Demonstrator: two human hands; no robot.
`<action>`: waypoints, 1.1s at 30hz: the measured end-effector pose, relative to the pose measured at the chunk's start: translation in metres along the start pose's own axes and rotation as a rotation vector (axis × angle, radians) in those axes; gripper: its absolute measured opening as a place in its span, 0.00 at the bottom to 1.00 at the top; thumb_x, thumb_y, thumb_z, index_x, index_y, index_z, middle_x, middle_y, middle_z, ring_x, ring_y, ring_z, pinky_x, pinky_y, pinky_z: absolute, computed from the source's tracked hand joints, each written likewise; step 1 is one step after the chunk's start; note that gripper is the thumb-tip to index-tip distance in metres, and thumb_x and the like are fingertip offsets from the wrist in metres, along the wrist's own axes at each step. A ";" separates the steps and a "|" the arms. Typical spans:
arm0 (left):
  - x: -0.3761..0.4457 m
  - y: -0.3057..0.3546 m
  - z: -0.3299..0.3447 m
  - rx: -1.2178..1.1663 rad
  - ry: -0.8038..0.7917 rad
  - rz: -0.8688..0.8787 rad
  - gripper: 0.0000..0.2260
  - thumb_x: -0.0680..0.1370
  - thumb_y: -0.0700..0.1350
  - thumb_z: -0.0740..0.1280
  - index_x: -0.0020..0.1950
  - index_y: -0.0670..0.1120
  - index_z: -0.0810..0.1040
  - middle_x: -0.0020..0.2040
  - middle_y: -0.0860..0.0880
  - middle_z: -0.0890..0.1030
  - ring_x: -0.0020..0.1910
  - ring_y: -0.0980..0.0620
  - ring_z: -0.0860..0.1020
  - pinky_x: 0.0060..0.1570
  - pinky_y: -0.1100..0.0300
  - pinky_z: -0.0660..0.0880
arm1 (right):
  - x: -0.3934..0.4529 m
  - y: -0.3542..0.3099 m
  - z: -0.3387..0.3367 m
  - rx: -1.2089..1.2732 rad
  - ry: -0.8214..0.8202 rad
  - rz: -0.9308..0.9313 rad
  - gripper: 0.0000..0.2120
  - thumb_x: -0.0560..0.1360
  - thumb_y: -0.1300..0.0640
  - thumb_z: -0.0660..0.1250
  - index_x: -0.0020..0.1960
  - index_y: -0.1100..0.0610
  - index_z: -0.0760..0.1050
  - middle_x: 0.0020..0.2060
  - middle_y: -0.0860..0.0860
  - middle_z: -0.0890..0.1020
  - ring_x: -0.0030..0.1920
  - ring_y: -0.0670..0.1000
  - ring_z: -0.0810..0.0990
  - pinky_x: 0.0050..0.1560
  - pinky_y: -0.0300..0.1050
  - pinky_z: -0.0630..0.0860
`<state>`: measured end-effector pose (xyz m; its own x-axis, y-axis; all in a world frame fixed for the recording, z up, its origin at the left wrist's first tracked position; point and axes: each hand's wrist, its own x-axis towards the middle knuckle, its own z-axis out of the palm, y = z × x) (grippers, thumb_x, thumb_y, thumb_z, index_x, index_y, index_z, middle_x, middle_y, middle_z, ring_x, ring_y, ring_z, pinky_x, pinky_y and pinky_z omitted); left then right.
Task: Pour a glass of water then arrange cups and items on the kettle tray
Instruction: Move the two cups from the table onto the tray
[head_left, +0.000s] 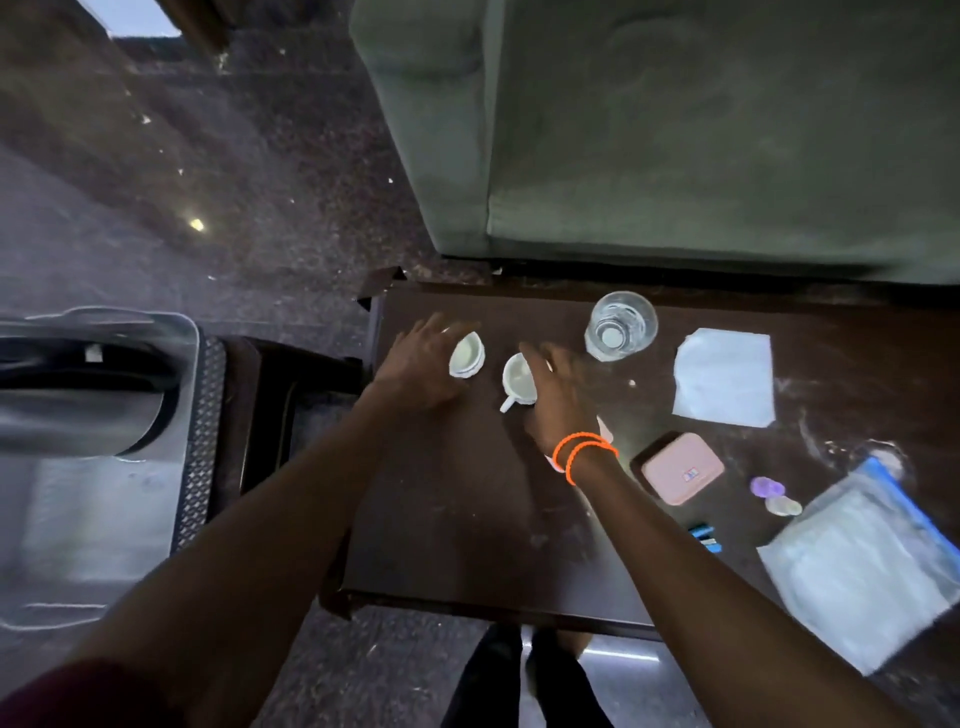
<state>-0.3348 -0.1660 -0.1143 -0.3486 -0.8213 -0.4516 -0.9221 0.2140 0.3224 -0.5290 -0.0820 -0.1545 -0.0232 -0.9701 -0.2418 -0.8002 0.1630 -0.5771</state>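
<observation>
A: Head view: glass (621, 326) near the table's (467, 519) far edge, water in it. Pour looks done.

B: Left hand (421, 369) grips one white cup (467, 355), right hand (558, 395) curls on the other cup (519, 379), far-left corner. Tray arranging remains.

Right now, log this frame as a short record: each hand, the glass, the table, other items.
left hand: grips a white cup
right hand: on a second white cup, grip unclear
glass: upright, holds water, untouched
table: dark wood
other items: white napkin, pink case, plastic bag
</observation>
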 end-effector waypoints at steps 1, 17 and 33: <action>0.003 -0.001 -0.001 -0.013 0.011 0.001 0.36 0.71 0.48 0.78 0.78 0.51 0.70 0.72 0.44 0.72 0.71 0.39 0.72 0.68 0.42 0.72 | 0.003 0.002 0.002 -0.003 0.008 -0.009 0.41 0.64 0.68 0.74 0.75 0.54 0.67 0.70 0.56 0.70 0.68 0.63 0.68 0.66 0.57 0.71; -0.082 -0.019 -0.050 -0.274 0.334 -0.263 0.25 0.65 0.61 0.78 0.55 0.47 0.84 0.52 0.45 0.86 0.51 0.43 0.84 0.50 0.48 0.81 | -0.009 -0.077 -0.029 0.104 0.049 -0.232 0.36 0.60 0.59 0.81 0.67 0.54 0.74 0.62 0.50 0.78 0.60 0.55 0.74 0.57 0.39 0.65; -0.308 -0.127 -0.091 -0.285 0.542 -0.621 0.25 0.61 0.66 0.74 0.44 0.46 0.83 0.41 0.44 0.84 0.42 0.41 0.83 0.38 0.52 0.77 | -0.068 -0.282 0.024 0.184 -0.061 -0.483 0.40 0.54 0.56 0.82 0.64 0.53 0.73 0.59 0.52 0.79 0.57 0.56 0.75 0.59 0.50 0.73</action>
<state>-0.0954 0.0115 0.0600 0.3978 -0.8996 -0.1800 -0.8165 -0.4366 0.3778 -0.2875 -0.0572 0.0058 0.3622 -0.9310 0.0444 -0.5919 -0.2666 -0.7607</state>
